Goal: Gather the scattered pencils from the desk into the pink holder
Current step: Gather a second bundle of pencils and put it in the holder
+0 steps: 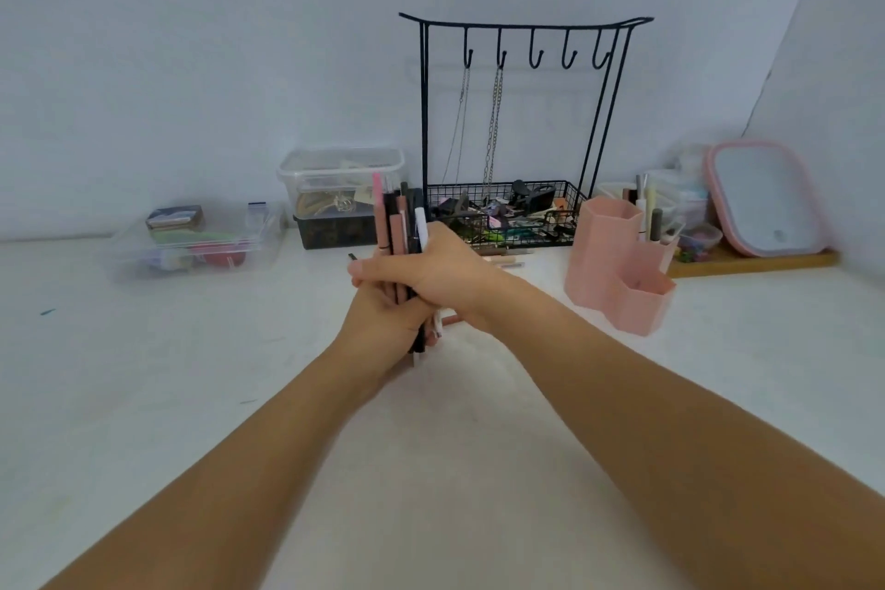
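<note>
A bundle of pencils (401, 218), pink, black and white, stands upright above the middle of the white desk. Both hands wrap it: my right hand (433, 271) grips it across the top, my left hand (383, 319) holds it from below, and the lower tips poke out under the hands. The pink holder (618, 264), made of hexagonal cups, stands to the right of my hands, apart from them; its rear cup holds a few sticks. More pencils (503, 260) lie flat on the desk behind my right hand, in front of the wire basket.
A black wire rack with hooks, chains and a cluttered basket (507, 211) stands behind my hands. Clear plastic boxes (196, 237) (340, 192) sit at the back left. A pink-rimmed mirror (766, 196) leans on a wooden tray at the far right.
</note>
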Demonstrator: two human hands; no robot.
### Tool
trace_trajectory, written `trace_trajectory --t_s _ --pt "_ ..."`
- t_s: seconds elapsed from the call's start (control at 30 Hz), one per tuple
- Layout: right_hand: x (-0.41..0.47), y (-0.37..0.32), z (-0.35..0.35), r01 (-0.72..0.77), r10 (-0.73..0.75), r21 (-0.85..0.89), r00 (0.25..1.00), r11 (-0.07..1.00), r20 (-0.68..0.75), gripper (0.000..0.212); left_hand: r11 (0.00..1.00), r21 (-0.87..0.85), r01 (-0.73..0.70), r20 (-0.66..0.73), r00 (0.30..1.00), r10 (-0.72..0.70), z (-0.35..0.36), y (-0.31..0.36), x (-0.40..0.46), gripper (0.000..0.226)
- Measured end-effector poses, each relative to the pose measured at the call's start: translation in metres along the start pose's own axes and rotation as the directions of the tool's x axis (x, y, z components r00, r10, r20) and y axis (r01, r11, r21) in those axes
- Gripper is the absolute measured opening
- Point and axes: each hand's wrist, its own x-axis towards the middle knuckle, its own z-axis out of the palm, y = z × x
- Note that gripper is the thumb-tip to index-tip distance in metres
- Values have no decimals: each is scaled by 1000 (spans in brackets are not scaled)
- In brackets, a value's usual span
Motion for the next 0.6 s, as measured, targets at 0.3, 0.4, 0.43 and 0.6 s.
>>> trace_trajectory --t_s 0.3,0.4,0.43,0.6 --pt "-23 12 -11 -25 38 115 993 993 -115 37 992 123 -7 195 981 -17 5 2 -4 15" --pt "-33 15 -17 -14 45 215 990 976 -137 27 963 241 -121 274 960 52 0 -2 -7 26" --pt "-36 16 -20 -15 58 264 986 964 -157 23 959 253 -128 293 955 50 0 -2 -8 30" --pt "-54 24 -29 53 45 328 958 943 -285 14 917 298 -266 399 907 133 2 -3 -15 39"
